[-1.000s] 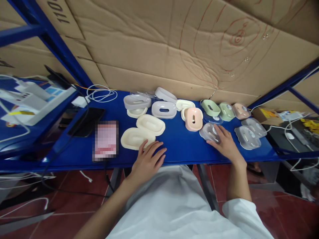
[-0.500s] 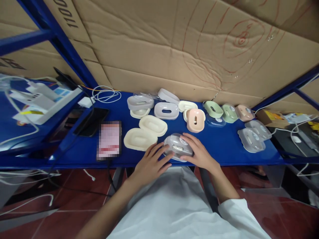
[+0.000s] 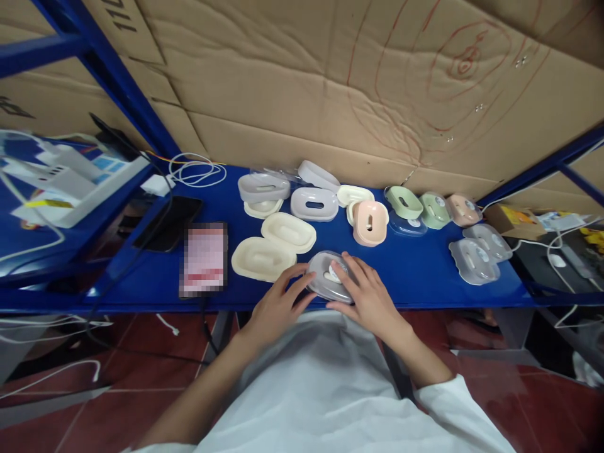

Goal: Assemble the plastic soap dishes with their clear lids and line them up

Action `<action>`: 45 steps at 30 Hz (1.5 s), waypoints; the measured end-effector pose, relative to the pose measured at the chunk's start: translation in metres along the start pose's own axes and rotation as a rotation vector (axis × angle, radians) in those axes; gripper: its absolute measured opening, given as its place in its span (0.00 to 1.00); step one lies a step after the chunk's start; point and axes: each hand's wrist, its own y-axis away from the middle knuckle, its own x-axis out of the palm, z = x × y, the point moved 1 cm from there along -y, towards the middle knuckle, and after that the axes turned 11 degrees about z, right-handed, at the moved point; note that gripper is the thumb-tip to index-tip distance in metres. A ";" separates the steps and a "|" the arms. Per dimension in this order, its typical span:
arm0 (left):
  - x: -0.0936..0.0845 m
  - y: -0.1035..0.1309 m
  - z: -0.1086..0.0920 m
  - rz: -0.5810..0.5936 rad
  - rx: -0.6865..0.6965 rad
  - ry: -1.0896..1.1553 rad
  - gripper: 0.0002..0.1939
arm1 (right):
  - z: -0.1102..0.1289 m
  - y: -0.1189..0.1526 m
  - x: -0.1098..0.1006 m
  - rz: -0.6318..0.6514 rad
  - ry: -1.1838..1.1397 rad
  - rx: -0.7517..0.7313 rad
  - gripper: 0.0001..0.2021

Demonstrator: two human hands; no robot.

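At the front edge of the blue table, a grey soap box point(image 3: 324, 263) with a clear lid and a round sticker sits between my hands. My left hand point(image 3: 282, 301) grips its left end, fingertips against the rim. Over the right side, my right hand point(image 3: 369, 294) is curled, with fingers on the lid and the thumb along the near edge. Just left of the box lie two cream soap box parts, a deeper piece point(image 3: 257, 259) and a shallower one point(image 3: 289, 233). Behind it stands a pink soap box part point(image 3: 370, 224) with a slot in its bottom.
Grey trays point(image 3: 314, 204) and cream pieces line the back. Green boxes point(image 3: 435, 211), a pink lidded box point(image 3: 464, 210) and clear-lidded grey ones point(image 3: 476, 261) stand at right. A blurred-screen device point(image 3: 204, 259), a dark phone point(image 3: 170, 223) and cables point(image 3: 198, 173) lie left.
My left fingers, spread over the box's near left side before, now close on its left end. My right hand has slid a little left over the lid. The view has shifted slightly.
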 end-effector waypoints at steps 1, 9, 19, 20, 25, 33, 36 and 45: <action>-0.001 0.000 0.001 0.017 -0.006 0.015 0.23 | -0.001 -0.001 0.002 -0.003 -0.009 -0.012 0.41; 0.003 0.003 0.007 0.060 -0.019 0.119 0.20 | -0.012 -0.007 -0.009 0.038 -0.126 -0.132 0.39; -0.001 0.000 0.005 0.066 -0.015 0.086 0.26 | -0.022 -0.005 0.003 -0.137 -0.217 -0.225 0.39; -0.001 0.000 0.005 0.070 -0.023 0.085 0.26 | -0.024 -0.001 0.008 -0.140 -0.228 -0.206 0.38; 0.001 0.003 0.006 0.096 -0.005 0.070 0.27 | -0.028 0.016 0.020 -0.073 -0.277 -0.155 0.36; -0.010 -0.001 0.001 -0.004 0.031 0.052 0.30 | -0.077 0.066 0.005 -0.314 -0.189 0.212 0.32; -0.009 -0.004 -0.002 0.000 0.034 0.021 0.24 | -0.109 0.088 -0.002 -0.454 -0.073 0.558 0.31; -0.009 -0.007 -0.003 0.046 0.062 -0.045 0.13 | -0.179 0.081 0.000 -0.493 0.088 0.904 0.35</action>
